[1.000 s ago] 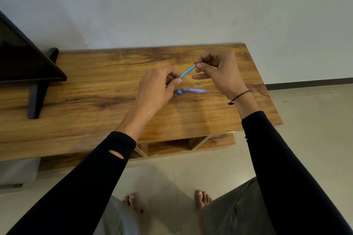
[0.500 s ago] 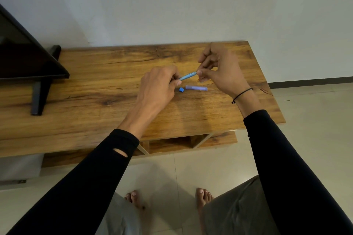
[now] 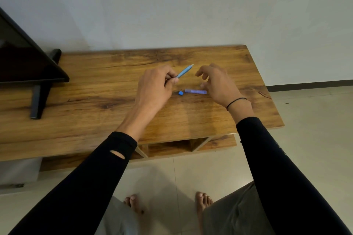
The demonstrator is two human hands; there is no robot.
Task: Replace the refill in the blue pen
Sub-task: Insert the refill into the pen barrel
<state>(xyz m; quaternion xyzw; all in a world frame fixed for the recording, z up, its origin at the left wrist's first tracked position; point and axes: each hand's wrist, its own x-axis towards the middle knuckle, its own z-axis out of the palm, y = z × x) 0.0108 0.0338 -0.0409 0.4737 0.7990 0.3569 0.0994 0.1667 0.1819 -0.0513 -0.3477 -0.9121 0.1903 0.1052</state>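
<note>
My left hand grips the lower end of a light blue pen barrel, which points up and to the right above the wooden table. To its right my right hand hovers over the table with its fingers spread and nothing in them. A purple-blue pen part lies flat on the wood just under those fingers. A small blue cap piece lies to the left of it. No separate refill can be made out.
A dark screen on a black stand occupies the table's left end. The wall runs along the table's far edge. Below the top is a wooden shelf. My bare feet stand on the tiled floor.
My right hand has let go of the pen barrel's tip and drawn away to the right with its fingers apart. My left hand still holds the barrel, now tilted up more.
</note>
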